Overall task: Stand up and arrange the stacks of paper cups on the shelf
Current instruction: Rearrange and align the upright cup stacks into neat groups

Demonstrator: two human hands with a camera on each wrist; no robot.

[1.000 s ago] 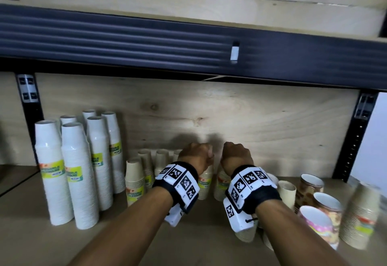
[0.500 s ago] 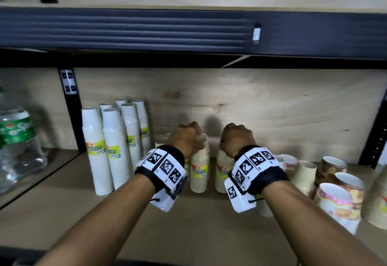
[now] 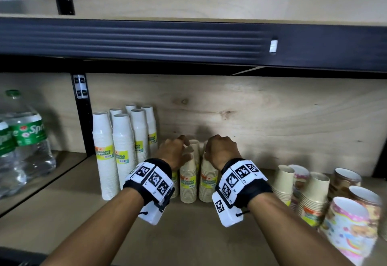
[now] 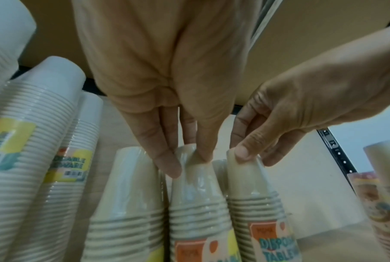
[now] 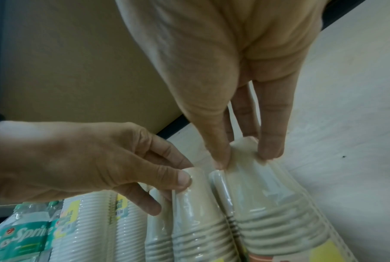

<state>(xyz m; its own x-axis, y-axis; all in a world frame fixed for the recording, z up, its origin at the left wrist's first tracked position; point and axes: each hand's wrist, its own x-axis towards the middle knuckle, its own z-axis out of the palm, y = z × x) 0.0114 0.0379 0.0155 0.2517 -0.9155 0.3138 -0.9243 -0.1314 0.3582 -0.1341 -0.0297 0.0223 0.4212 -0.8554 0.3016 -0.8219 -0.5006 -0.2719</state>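
Two short beige cup stacks in clear wrap stand upright side by side on the shelf [image 3: 188, 236], near the back panel. My left hand [image 3: 185, 150] pinches the top of the left beige stack [image 3: 188, 184]; in the left wrist view the left hand [image 4: 189, 163] has its thumb and fingers on that stack [image 4: 196, 203]. My right hand [image 3: 209, 150] pinches the top of the right beige stack [image 3: 207, 184]; in the right wrist view the right hand [image 5: 244, 157] squeezes that stack's [image 5: 274, 209] wrap. More beige stacks stand behind, partly hidden by my hands.
Several tall white cup stacks [image 3: 123, 152] stand upright to the left. Sprite bottles [image 3: 27, 140] fill the bay beyond the black post [image 3: 83, 123]. Patterned and cream cup stacks [image 3: 351, 232] crowd the right. A dark shelf beam [image 3: 146, 41] hangs overhead.
Both hands keep their pinch on the tops of the two beige stacks, which stay upright. My view has swung left, bringing the bottles into sight.
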